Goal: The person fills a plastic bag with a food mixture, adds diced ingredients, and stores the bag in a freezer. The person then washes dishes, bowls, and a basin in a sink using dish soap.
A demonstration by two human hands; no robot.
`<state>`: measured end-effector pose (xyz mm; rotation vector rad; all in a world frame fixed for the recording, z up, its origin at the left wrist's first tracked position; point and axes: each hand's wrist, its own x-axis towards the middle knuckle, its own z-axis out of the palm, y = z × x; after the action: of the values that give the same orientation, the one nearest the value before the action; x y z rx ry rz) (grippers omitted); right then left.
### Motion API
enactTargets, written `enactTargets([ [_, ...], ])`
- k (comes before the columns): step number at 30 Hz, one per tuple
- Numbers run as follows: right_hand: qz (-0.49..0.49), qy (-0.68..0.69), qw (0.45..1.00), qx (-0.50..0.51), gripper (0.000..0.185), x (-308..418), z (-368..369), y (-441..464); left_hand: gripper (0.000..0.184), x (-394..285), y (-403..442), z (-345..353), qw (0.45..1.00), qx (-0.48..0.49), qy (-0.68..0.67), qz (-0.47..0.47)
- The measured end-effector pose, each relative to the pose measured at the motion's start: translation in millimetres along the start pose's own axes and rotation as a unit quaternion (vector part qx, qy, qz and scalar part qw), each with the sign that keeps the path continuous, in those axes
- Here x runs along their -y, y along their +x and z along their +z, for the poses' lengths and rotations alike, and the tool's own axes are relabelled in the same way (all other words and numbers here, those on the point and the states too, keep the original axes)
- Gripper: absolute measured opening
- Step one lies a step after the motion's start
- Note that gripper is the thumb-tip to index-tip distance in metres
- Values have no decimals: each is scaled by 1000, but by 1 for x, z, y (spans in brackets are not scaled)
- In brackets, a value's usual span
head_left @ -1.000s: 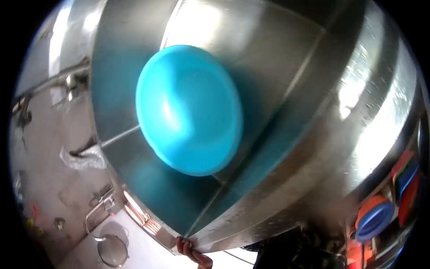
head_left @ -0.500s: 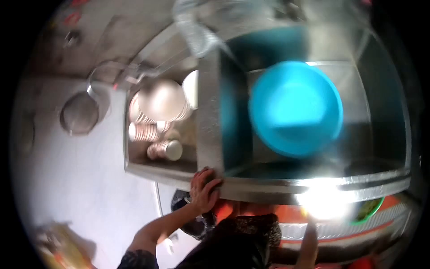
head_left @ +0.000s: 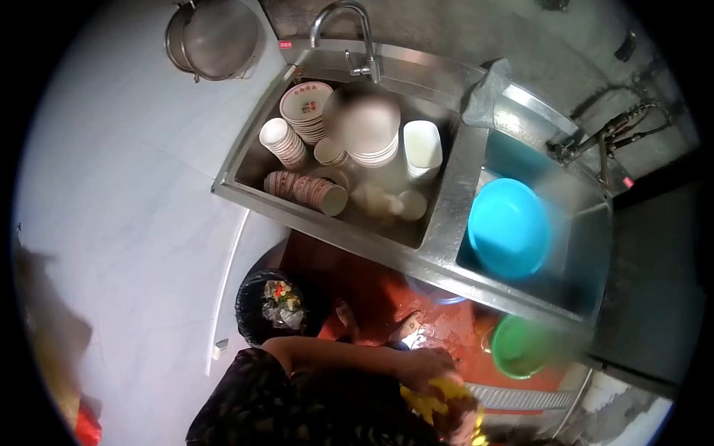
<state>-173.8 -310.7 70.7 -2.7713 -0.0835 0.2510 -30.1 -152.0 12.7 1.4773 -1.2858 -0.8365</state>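
Note:
Low in the view, in front of my dark patterned top, my left hand reaches across and is closed on a crumpled yellow item. My right hand grips the same soft-looking item from below. Its exact kind I cannot make out, since fingers cover much of it. Beyond my hands is a steel double sink. Its left basin holds stacked plates, stacked bowls, cups and white rectangular dishes. A blue basin sits in the right one.
A black-lined bin with food scraps stands below the sink at left. Near my hands, a green basin is on the red floor. A faucet rises behind the sink, and strainers lie on the white counter.
My view has turned, showing more of the left basin and floor. My left hand has left the sink's front edge and joined my right hand at the yellow item.

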Motion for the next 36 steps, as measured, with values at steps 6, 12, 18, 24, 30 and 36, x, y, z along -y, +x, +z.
enactTargets([
  [6,-200,49,978,8,34,93,-42,84,60,-86,-95,-50,992,-111,55,-3],
  [12,-368,79,924,-70,29,182,-82,185,35,-107,-169,-119,861,-486,150,-26],
  [18,-418,57,897,-131,25,226,-64,303,38,-104,-229,-156,757,-604,155,-195],
  [24,-430,23,901,-50,33,279,-26,356,36,-84,-276,-181,739,-635,105,-199],
  [30,-469,79,877,-69,39,291,-7,365,37,-88,-289,-186,743,-604,139,-253],
  [36,-460,143,860,-166,39,305,2,367,36,-103,-282,-192,738,-569,177,-317],
])
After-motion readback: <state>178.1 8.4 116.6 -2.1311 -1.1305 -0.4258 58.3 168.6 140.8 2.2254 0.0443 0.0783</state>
